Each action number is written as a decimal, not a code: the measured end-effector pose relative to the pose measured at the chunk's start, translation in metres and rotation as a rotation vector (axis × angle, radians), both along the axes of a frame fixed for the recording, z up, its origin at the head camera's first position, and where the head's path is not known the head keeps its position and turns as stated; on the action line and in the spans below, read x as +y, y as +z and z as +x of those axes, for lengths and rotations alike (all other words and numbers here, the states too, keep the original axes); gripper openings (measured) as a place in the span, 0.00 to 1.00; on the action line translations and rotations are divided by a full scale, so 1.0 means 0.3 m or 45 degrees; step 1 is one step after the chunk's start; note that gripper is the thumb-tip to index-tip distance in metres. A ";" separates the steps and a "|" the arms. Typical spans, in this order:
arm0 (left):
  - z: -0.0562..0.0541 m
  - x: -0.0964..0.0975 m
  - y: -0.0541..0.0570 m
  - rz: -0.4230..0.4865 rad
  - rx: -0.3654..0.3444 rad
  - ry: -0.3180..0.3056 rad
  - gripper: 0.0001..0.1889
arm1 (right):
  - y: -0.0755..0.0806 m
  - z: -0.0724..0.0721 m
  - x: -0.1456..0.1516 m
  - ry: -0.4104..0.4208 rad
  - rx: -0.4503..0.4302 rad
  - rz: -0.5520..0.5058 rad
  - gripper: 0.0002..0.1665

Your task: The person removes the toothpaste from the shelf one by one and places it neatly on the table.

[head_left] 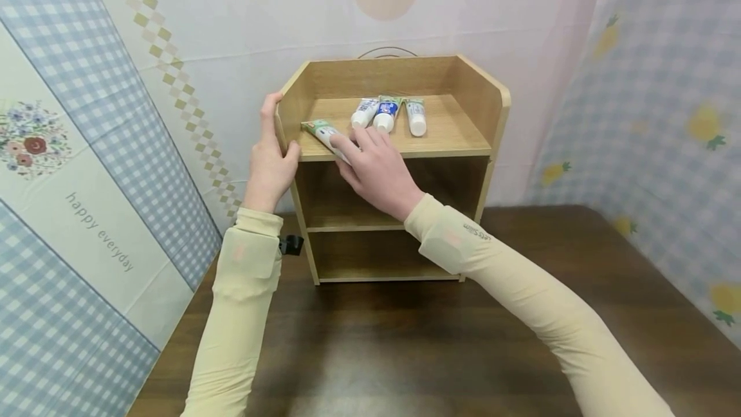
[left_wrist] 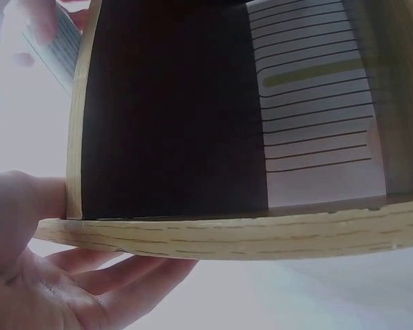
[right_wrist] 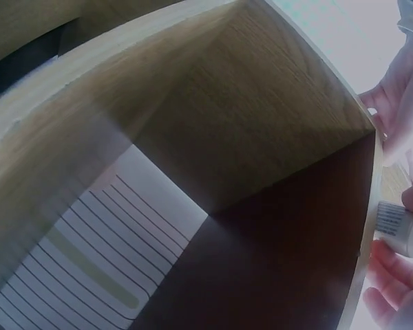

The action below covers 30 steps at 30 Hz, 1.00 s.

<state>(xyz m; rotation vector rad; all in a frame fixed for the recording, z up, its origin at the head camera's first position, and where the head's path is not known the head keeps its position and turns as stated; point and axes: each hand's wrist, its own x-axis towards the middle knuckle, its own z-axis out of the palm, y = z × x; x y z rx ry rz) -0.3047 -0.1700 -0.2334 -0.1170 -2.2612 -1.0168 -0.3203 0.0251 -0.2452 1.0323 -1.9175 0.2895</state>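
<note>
My left hand [head_left: 269,169] holds the left side panel [head_left: 295,105] of a small wooden shelf unit, fingers along its outer face and thumb at the front corner by the top board. In my right hand [head_left: 379,172] is a green and white toothpaste tube [head_left: 320,130], pinched near the front edge of the top shelf [head_left: 451,137]. Its flat end points back left, and my fingers cover the cap end. Three more tubes lie behind my right hand: a white one [head_left: 365,111], a blue one [head_left: 386,110] and a pale green one [head_left: 416,118], white caps toward me.
Below the top board are two open compartments, with a middle board [head_left: 353,228] between them. The unit stands on a dark brown table [head_left: 370,346]. A patterned cloth [head_left: 278,11] hangs close behind, and checked cloths hang at both sides.
</note>
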 end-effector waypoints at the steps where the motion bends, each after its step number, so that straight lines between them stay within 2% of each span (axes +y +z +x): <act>1: 0.000 0.000 -0.001 -0.002 -0.002 0.000 0.38 | -0.004 0.001 0.006 0.011 0.008 -0.013 0.13; 9: -0.003 0.000 -0.006 -0.005 0.001 0.011 0.39 | -0.028 0.020 0.047 0.079 -0.033 -0.119 0.16; 14: -0.006 -0.001 -0.008 -0.004 0.019 0.014 0.39 | -0.041 0.036 0.063 0.103 -0.037 -0.136 0.18; 18: -0.003 -0.002 -0.007 0.000 0.024 0.016 0.39 | -0.053 0.045 0.075 0.110 -0.070 -0.140 0.20; 22: -0.001 -0.002 -0.005 -0.002 0.025 0.020 0.39 | -0.063 0.045 0.085 0.109 -0.113 -0.203 0.21; 30: -0.008 0.006 -0.009 -0.005 0.032 0.018 0.39 | -0.096 0.044 0.100 0.146 -0.137 -0.296 0.17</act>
